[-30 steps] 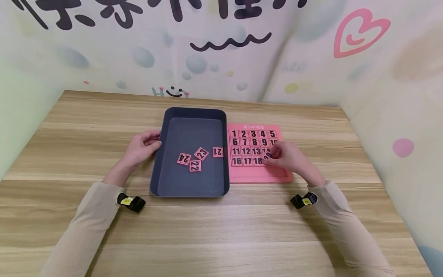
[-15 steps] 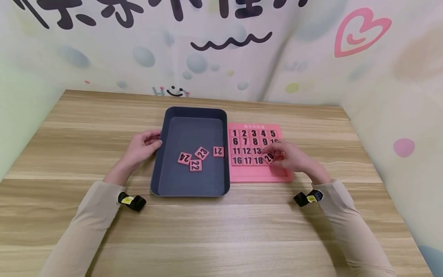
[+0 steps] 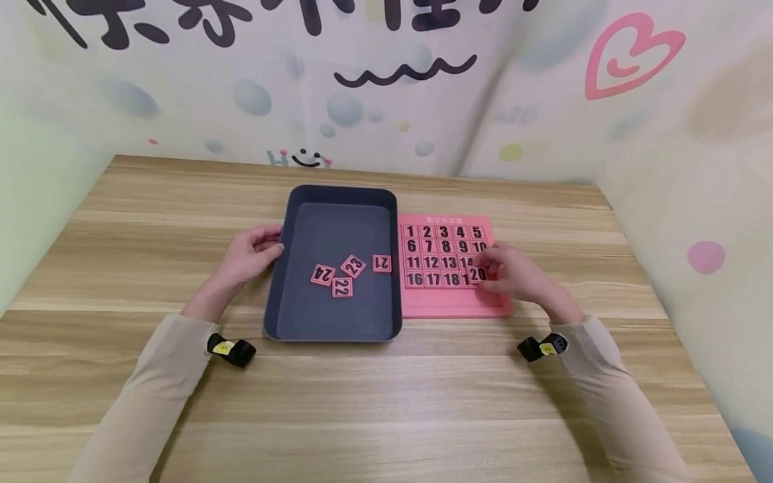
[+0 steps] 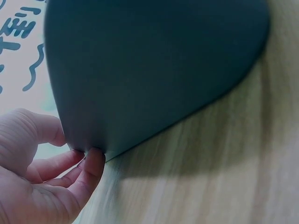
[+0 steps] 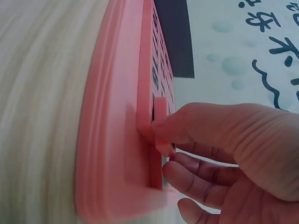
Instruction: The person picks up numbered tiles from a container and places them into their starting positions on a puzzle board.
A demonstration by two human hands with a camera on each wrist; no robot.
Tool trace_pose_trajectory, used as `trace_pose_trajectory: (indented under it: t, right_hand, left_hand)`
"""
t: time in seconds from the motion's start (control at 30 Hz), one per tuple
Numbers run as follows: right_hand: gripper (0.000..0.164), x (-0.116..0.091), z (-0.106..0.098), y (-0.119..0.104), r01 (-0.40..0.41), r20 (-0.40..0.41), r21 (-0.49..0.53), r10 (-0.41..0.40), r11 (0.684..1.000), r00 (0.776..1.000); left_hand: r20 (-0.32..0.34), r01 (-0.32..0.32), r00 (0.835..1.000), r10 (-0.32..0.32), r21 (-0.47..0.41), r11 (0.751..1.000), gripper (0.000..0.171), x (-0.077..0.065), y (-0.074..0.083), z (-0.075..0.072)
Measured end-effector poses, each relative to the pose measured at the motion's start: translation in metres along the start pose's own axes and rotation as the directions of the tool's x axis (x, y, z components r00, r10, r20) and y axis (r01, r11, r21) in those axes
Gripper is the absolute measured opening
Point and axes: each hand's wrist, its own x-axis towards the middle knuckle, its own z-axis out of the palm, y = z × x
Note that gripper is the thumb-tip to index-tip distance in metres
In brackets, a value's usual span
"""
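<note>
My left hand [image 3: 248, 261] holds the left side of a dark grey rectangular tray [image 3: 326, 322]. In the left wrist view, the thumb [image 4: 50, 129] meets the tray's rim and bent fingertips [image 4: 96, 157] touch its outer wall. Inside the tray lie number tiles, among them 24 [image 3: 323, 274], 23 [image 3: 353, 265], 22 [image 3: 341, 288] and 21 [image 3: 382, 263]. My right hand [image 3: 518, 274] pinches the pink number tile 20 [image 3: 477, 274] between thumb and fingers. That tile overlaps the tile at the right of 18 on a pink number board [image 3: 447, 312]; the right wrist view shows it tilted against the tile row.
Rows of tiles from 1 upward fill the upper board, while its bottom strip is bare. The tray's right wall adjoins the board's left edge. A wooden table [image 3: 374, 416] carries both, with a printed backdrop [image 3: 211, 100] behind.
My right hand has shifted slightly right with tile 20, which has turned from slanted to nearly straight. The left hand and tray have stayed in place.
</note>
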Motion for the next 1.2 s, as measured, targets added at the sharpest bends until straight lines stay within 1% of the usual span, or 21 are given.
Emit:
trace_pose_trajectory:
  t: [0.13,0.33,0.6,0.9,1.1,1.2]
  right_hand:
    - [0.025,-0.007,-0.003,0.005,-0.001,-0.030,-0.021,0.000,1.000,1.000]
    - [0.027,-0.012,-0.004,0.010,-0.018,-0.035,-0.019,0.017,1.000,0.999]
    - [0.027,-0.015,-0.004,0.009,0.007,-0.041,-0.042,-0.009,0.999,0.999]
    - [0.026,-0.016,-0.002,0.003,-0.042,-0.036,-0.077,0.040,0.996,0.999]
    - [0.023,-0.015,0.003,0.004,-0.075,-0.074,-0.042,0.072,0.996,0.995]
    - [0.023,-0.015,0.004,0.004,-0.088,-0.078,-0.031,0.086,0.996,0.993]
  left_hand:
    - [0.004,0.003,1.000,-0.003,0.004,1.000,0.042,0.000,0.000,0.000]
    - [0.002,0.007,1.000,-0.007,0.010,1.000,0.042,0.000,0.001,0.000]
    - [0.002,0.005,1.000,-0.005,0.005,1.000,0.042,-0.001,0.001,0.000]
    - [0.000,0.001,1.000,-0.001,0.005,1.000,0.042,0.000,0.001,0.001]
    - [0.004,0.001,1.000,-0.001,-0.006,1.000,0.042,0.001,-0.001,0.001]
    - [0.002,0.004,1.000,-0.004,-0.002,1.000,0.042,0.001,-0.001,0.001]
